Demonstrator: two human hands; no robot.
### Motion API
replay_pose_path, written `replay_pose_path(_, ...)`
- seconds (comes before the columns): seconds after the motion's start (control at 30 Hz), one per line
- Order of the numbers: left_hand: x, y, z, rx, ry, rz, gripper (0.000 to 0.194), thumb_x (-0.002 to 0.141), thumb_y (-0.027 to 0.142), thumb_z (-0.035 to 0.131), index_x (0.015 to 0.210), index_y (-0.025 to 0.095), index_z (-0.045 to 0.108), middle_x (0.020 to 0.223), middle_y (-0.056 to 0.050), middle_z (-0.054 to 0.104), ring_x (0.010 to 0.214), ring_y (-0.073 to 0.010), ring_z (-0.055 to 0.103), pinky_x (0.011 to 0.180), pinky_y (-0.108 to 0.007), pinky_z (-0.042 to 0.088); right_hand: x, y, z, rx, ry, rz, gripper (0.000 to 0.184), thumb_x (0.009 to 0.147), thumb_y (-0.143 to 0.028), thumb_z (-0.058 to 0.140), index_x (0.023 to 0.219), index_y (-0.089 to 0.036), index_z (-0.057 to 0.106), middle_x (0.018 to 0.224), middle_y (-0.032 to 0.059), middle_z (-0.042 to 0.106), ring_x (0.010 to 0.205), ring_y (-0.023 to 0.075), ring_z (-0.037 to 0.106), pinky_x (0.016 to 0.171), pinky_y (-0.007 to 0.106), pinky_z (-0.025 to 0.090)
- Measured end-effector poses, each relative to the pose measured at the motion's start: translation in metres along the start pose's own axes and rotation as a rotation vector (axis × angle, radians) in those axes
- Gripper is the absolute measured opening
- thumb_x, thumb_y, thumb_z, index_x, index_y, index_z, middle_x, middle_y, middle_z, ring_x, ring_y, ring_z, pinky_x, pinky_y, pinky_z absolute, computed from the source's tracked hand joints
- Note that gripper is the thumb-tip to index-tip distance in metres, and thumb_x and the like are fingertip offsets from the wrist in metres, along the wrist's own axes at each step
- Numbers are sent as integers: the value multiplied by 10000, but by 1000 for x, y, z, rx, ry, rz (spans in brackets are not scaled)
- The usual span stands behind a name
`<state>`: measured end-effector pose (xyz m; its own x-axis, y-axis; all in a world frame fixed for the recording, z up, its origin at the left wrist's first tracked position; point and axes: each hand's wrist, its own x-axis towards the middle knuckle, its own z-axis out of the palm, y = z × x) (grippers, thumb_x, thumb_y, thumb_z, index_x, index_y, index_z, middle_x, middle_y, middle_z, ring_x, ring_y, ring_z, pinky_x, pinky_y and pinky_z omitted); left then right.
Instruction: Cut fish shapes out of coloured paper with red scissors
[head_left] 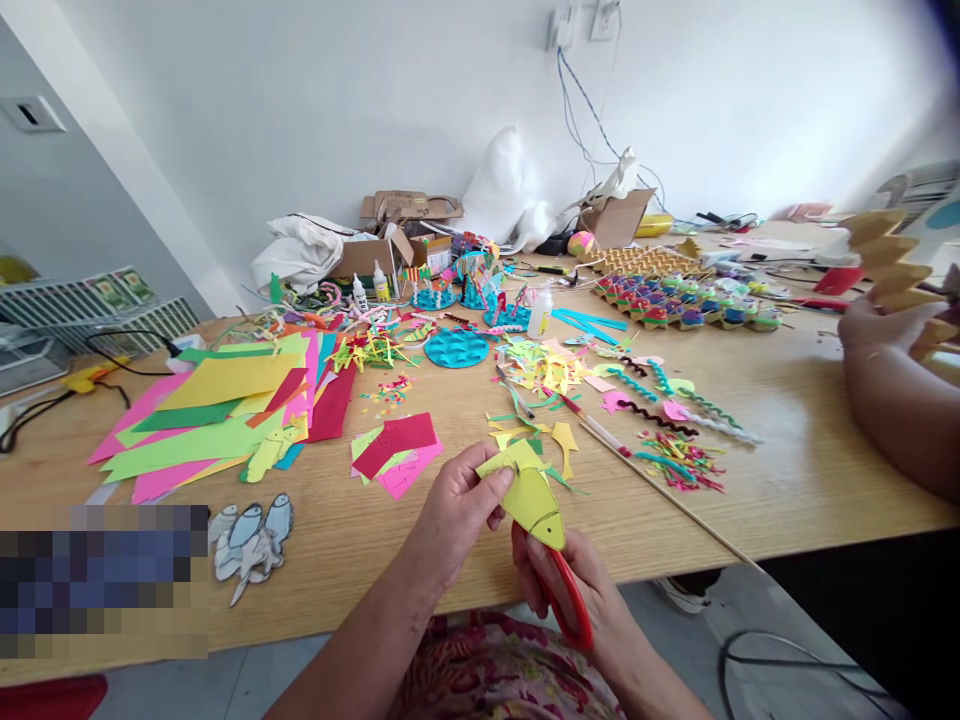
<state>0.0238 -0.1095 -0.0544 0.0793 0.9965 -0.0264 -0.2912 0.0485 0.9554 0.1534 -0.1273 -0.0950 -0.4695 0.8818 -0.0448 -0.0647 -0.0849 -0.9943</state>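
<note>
My left hand (459,505) pinches a yellow paper fish shape (529,493) at its upper left edge, just above the near edge of the wooden table (787,480). My right hand (581,585) is closed round red-handled scissors (564,592), whose blades reach up into the yellow paper from below. Both hands sit close together in front of my patterned lap. Small yellow offcuts (561,442) lie on the table just beyond the paper.
Coloured paper sheets (225,410) are piled at left, grey cut-out fish (251,540) near the front edge. A thin wooden stick (660,490), curly pipe cleaners (675,405), glue bottles (538,312), painted egg trays (675,300) and boxes fill the table. Another person's arm (896,395) is at right.
</note>
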Motion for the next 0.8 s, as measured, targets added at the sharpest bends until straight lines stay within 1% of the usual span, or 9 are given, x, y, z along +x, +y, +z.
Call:
replay_pose_path(0.17, 1, -1, 0, 26, 0, 7, 187, 728, 346, 589, 699, 174, 521, 605, 44, 450, 504, -65, 359, 447, -184, 304, 0, -2, 0, -31, -16, -6, 473, 794, -625, 448, 671, -173, 510, 441, -54, 371, 389, 91, 298, 389, 220, 242)
replay_pose_path(0.37, 1, -1, -1, 94, -14, 6, 194, 757, 333, 555, 672, 176, 479, 574, 52, 414, 497, -65, 357, 441, -177, 304, 1, -6, -4, -100, -31, -52, 440, 823, -581, 431, 713, -169, 539, 504, -31, 433, 470, 122, 371, 468, 245, 297)
replay_pose_path(0.57, 1, -2, 0, 102, -33, 10, 185, 773, 319, 538, 675, 179, 467, 577, 52, 407, 496, -66, 349, 440, -182, 295, 0, -6, -3, -91, -7, -21, 432, 821, -573, 441, 646, -180, 480, 487, -39, 401, 451, 108, 337, 440, 235, 267)
replay_pose_path(0.8, 1, -2, -1, 105, -47, 24, 180, 778, 305, 529, 667, 178, 466, 576, 55, 389, 500, -69, 338, 444, -187, 292, 0, -7, -1, -84, 21, -35, 446, 813, -580, 449, 663, -166, 522, 448, -55, 362, 413, 91, 297, 406, 221, 249)
